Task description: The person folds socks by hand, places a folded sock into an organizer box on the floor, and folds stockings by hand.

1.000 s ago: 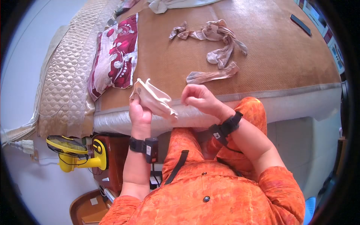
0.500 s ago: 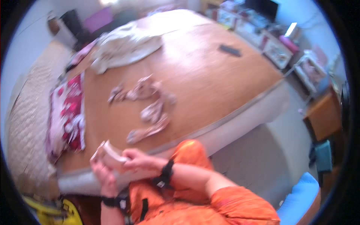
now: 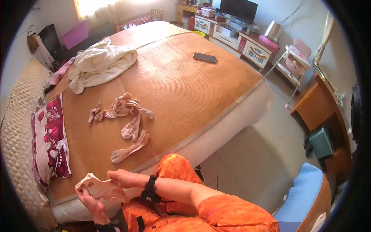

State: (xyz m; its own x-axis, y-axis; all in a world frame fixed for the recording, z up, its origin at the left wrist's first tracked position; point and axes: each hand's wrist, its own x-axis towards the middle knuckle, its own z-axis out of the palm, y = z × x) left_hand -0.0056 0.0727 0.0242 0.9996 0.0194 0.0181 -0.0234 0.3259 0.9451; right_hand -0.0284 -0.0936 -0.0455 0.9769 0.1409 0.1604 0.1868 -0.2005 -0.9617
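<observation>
Between my two hands stretches a pale cream-pink sock (image 3: 102,188) with a small dark mark near its opening. The fingers of my left hand (image 3: 92,199) are closed on its left end, thumb at the opening. My right hand (image 3: 125,179) pinches the upper right edge, and its loose end hangs below that hand. Beyond my hands, on the brown bed mat (image 3: 170,85), lie several pinkish socks (image 3: 131,127), twisted and strung out in a curve. The sock nearest me (image 3: 130,149) lies stretched out flat.
A crumpled white blanket (image 3: 102,62) and a dark phone (image 3: 205,57) lie farther back on the bed. At left is a red-and-white patterned pillow (image 3: 52,139). A blue-covered chair (image 3: 303,189) stands at lower right, with a pink high chair (image 3: 295,58) at far right.
My view has shifted, so the bed and its things sit farther left and are sharper. The sock is now stretched out more between my hands, its mark facing me.
</observation>
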